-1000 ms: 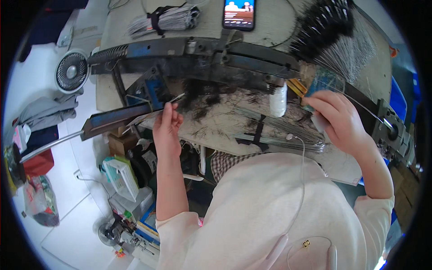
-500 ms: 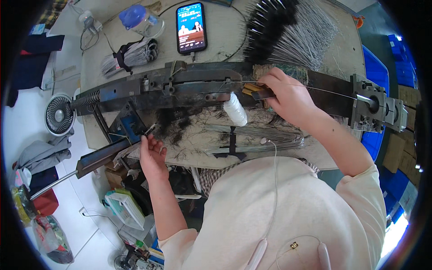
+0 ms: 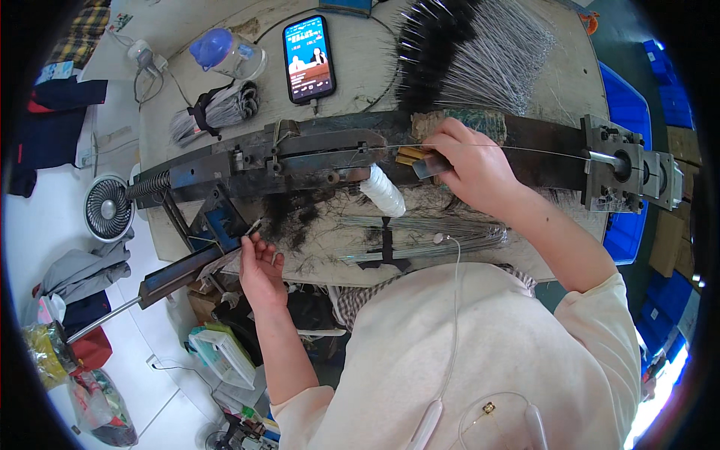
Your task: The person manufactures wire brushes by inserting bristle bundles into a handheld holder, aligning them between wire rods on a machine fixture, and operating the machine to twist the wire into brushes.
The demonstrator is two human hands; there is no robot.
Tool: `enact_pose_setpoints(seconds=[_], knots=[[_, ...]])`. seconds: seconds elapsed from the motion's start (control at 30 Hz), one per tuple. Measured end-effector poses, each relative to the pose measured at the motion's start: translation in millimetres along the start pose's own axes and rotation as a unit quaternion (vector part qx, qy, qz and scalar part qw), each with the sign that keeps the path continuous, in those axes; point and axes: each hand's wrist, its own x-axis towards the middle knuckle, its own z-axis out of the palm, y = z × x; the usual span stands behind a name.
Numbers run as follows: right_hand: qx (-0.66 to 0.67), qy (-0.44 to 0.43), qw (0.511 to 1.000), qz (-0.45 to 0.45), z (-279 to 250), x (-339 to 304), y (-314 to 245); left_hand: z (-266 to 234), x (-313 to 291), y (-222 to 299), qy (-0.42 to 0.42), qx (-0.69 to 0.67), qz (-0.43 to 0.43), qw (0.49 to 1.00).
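My right hand (image 3: 469, 165) grips a small flat metal tool with a yellow strip (image 3: 421, 161) and presses it against a thin taut wire (image 3: 540, 152) on a long dark metal machine (image 3: 315, 157). My left hand (image 3: 261, 266) hangs below the bench edge with its fingers apart, its fingertips at a thin metal piece beside the machine's long lever handle (image 3: 176, 274). Loose black bristles (image 3: 289, 217) lie under the machine. A white thread spool (image 3: 382, 191) sits between my hands.
A phone (image 3: 308, 58) with a lit screen lies at the back of the bench. Near it are a blue-capped bottle (image 3: 225, 52), a bundled set of wires (image 3: 214, 112) and a pile of finished black brushes (image 3: 465, 49). A small fan (image 3: 106, 208) stands left, blue crates (image 3: 626, 232) right.
My right hand has slid left along the wire toward the machine's middle. My left hand has dropped slightly lower beside the lever. The view has tilted upward across the bench.
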Motion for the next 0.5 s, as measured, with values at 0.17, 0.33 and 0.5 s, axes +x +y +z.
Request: enact_pose_setpoints(seconds=[0.17, 0.33, 0.5], knots=[[0.106, -0.079, 0.991, -0.022, -29, -20, -4, 3, -5, -6, -0.019, -0.016, -0.004, 1.0], [0.233, -0.069, 0.969, -0.035, -100, -27, -20, 106, -68, 5, -0.416, 0.081, -0.012, 0.906], [0.19, 0.019, 0.981, 0.034, -129, -3, -38, 226, -88, -32, -0.658, 0.263, 0.103, 0.698]])
